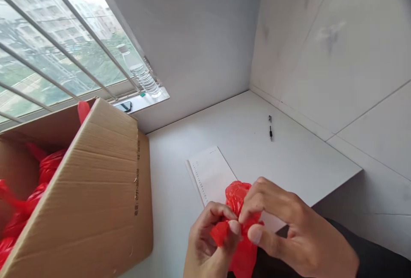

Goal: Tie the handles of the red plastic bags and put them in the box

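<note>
A crumpled red plastic bag (pixel 236 194) is between my two hands, low in the head view and over the near edge of the white table. My left hand (pixel 213 239) pinches a bunched part of it between thumb and forefinger, with a red end poking out to the left. From the right, my right hand (pixel 289 226) touches the bunched part with its fingertips, thumb and forefinger slightly apart. Part of the bag hangs down below the hands. What the bag holds, if anything, is hidden.
A large cardboard box (pixel 96 183) with red bags (pixel 51 166) inside fills the left side. A notebook (pixel 213 171) and a pen (pixel 270 133) lie on the white table (pixel 173 149). A bottle (pixel 144 76) and a phone (pixel 124 106) rest on the windowsill.
</note>
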Demonstrator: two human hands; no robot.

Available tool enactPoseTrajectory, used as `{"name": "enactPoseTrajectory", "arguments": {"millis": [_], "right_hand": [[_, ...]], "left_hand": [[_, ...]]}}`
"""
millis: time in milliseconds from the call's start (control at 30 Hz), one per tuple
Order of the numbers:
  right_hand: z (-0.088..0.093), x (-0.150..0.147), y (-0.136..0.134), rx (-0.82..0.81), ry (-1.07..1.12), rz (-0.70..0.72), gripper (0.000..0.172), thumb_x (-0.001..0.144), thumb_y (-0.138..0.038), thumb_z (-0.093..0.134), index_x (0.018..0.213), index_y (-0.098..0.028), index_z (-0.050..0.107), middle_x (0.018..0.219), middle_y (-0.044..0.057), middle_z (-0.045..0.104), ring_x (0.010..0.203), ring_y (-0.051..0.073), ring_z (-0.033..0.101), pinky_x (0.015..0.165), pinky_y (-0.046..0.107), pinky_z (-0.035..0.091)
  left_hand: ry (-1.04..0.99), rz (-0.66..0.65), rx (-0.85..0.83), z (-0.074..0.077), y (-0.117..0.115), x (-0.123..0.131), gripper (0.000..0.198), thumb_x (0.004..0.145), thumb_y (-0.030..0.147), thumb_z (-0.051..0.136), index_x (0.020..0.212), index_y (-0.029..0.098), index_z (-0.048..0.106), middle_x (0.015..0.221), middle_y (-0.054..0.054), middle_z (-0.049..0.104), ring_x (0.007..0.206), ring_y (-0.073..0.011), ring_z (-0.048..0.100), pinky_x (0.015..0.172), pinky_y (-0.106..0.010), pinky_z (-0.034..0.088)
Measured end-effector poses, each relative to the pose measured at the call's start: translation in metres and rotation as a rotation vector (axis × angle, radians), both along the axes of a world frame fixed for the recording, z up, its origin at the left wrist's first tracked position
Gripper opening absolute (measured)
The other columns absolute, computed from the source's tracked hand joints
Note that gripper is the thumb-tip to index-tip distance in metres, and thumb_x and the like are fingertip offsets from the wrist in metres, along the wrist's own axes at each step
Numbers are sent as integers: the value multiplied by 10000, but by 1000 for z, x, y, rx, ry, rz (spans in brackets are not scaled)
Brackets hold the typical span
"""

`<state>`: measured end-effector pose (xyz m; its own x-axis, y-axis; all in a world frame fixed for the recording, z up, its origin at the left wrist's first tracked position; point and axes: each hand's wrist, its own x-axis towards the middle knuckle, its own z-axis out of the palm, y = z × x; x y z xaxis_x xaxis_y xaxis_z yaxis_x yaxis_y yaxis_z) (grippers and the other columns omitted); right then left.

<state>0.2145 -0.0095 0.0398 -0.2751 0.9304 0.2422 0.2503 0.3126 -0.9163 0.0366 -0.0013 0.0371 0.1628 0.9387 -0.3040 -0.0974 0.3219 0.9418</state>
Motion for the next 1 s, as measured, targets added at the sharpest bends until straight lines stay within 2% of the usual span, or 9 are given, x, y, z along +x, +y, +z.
{"name": "enactPoseTrajectory", "arguments": {"millis": [133, 233, 300, 400, 567, 667, 767, 933, 1000], "right_hand": [[-17, 2, 16, -5, -4, 92, 306, 1008, -294, 483, 1305, -266, 553, 1266, 26, 613, 1222, 170, 512, 1086, 319, 372], [-27, -1, 26, -65, -35, 154, 309, 1037, -309, 406, 1294, -244, 564, 1142, 22, 680, 1110, 162, 597, 1173, 369, 265], [-30, -3, 30, -130, -47, 128, 292, 1039, -325, 393, 1214, -238, 610, 1076, 19, 696, 1045, 164, 619, 1096, 347, 353], [-31, -2, 31, -238, -67, 115, 281, 1029, -334, 407, 1167, -243, 634, 1082, 20, 690, 967, 164, 624, 853, 282, 464], [-36, 0, 32, -352, -143, 254, 334, 1021, -284, 398, 1328, -273, 529, 670, -58, 558, 566, 116, 471, 580, 250, 388], [-38, 0, 35, -344, -132, 295, 241, 1003, -264, 433, 1191, -251, 584, 692, -54, 558, 595, 108, 479, 582, 237, 379], [-37, 0, 36, -350, -109, 269, 155, 997, -289, 466, 1046, -233, 601, 752, -43, 595, 648, 104, 517, 606, 227, 393], [-37, -1, 34, -391, -84, 278, 235, 991, -320, 492, 1213, -273, 557, 830, -36, 631, 702, 121, 550, 645, 243, 426], [-37, -2, 34, -395, -97, 290, 200, 991, -308, 490, 1163, -265, 581, 832, -31, 637, 695, 123, 552, 644, 250, 427]], "left_hand": [[-10, -131, 59, 0, -4, -4, 300, 765, 343, 790, 749, 172, 543, 697, 29, 512, 598, -74, 413, 565, -182, 372], [77, -146, 203, -8, -5, -7, 176, 784, 167, 718, 771, 186, 543, 747, 25, 548, 638, -81, 462, 577, -175, 389], [204, -136, 350, -17, -4, -10, 176, 770, 59, 646, 836, 205, 575, 768, 31, 576, 656, -84, 499, 580, -167, 407], [401, -116, 597, -30, -1, -14, 390, 749, -58, 522, 992, 235, 610, 860, 22, 631, 717, -90, 573, 619, -163, 456], [533, -76, 882, -39, 1, -13, 427, 821, -72, 492, 1109, 221, 606, 1002, -31, 646, 900, -116, 636, 734, -180, 530], [568, -51, 955, -41, -1, -12, 437, 832, -92, 470, 1113, 206, 623, 1045, -52, 628, 971, -123, 631, 786, -187, 535], [598, 12, 964, -45, -3, -13, 358, 832, -56, 568, 1090, 186, 625, 1005, -50, 601, 920, -119, 618, 730, -171, 527], [612, 67, 999, -49, -5, -13, 223, 839, 17, 636, 1002, 167, 607, 964, -42, 558, 846, -108, 595, 676, -162, 516], [594, 59, 1002, -49, -4, -12, 206, 839, 35, 649, 990, 166, 601, 964, -42, 554, 844, -108, 594, 667, -162, 516]]}}
